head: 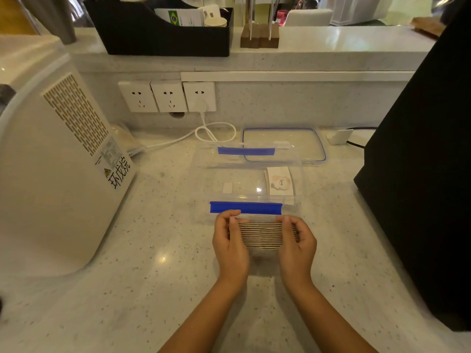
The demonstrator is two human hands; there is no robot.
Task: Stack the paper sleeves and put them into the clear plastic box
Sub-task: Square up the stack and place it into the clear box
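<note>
Left hand (230, 244), right hand (297, 244) clamp sleeve stack (262, 235) before clear box (204, 171); few sleeves (280, 180) inside.

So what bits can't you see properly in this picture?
Head view only:
- Ends of the sleeve stack: covered by the left hand and right hand.
- Sleeve count: edges too fine.
- Card in the box: picture too small.
- White machine: cut off at the left edge.
</note>
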